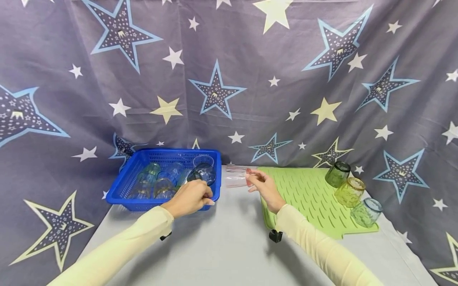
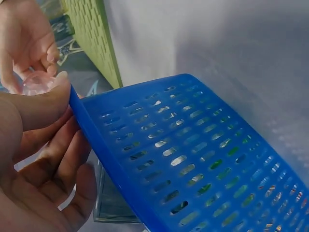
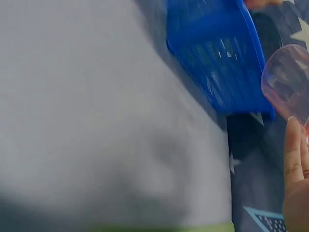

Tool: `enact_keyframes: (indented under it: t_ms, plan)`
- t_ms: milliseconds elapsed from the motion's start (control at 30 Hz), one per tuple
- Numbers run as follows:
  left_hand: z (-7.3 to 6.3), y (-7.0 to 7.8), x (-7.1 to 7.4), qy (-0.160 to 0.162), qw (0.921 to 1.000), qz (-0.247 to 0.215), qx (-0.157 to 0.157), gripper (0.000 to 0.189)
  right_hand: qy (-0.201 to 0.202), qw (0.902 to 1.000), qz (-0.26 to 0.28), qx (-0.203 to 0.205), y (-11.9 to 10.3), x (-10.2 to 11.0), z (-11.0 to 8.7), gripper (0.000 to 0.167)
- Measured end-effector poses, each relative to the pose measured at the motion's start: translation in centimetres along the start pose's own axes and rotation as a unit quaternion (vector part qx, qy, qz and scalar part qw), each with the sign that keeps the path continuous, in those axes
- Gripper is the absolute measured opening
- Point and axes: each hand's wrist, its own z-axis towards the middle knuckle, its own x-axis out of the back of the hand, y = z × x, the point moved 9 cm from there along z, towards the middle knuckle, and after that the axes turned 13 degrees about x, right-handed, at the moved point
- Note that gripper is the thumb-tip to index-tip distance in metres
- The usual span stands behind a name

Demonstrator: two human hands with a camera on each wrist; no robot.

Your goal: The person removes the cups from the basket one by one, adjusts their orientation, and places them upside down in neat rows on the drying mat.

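Observation:
My right hand (image 1: 263, 186) holds a clear pink drinking glass (image 1: 236, 176) by its reddish end, tilted onto its side between the basket and the mat. In the right wrist view, the wide end of the glass points toward the basket. My left hand (image 1: 195, 197) is at the front right corner of a blue perforated basket (image 1: 217, 169), its fingers loosely curled beside the rim. Nothing shows between its thumb and fingers in the left wrist view. A greyish glass (image 2: 113, 200) lies just past these fingers. Several clear, green and dark glasses (image 1: 163, 186) fill the basket.
A light green ridged drying mat (image 1: 293, 186) lies at the right. Along its right edge stand a dark green glass (image 1: 338, 174), a yellow glass (image 1: 350, 192) and a pale teal glass (image 1: 366, 212). A star-patterned curtain (image 1: 250, 119) hangs behind the white table (image 1: 222, 250).

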Motion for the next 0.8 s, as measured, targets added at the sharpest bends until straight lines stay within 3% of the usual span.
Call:
enact_keyframes:
  t_ms: [233,400,800]
  plan:
    - [-0.1,0.4,0.0,0.005,0.9999,0.003,-0.013,0.011,-0.004,0.9968,-0.08,-0.009,-0.1,3.8,1.7,0.047]
    - [-0.2,0.6,0.0,0.014,0.9996,-0.002,-0.024,0.016,-0.007,0.9888,-0.149,-0.001,-0.1,6.6,2.2,0.052]
    - [-0.2,0.8,0.3,0.042,0.9985,-0.005,-0.034,0.017,-0.034,0.9467,-0.32,0.012,-1.4,13.0,3.4,0.059]
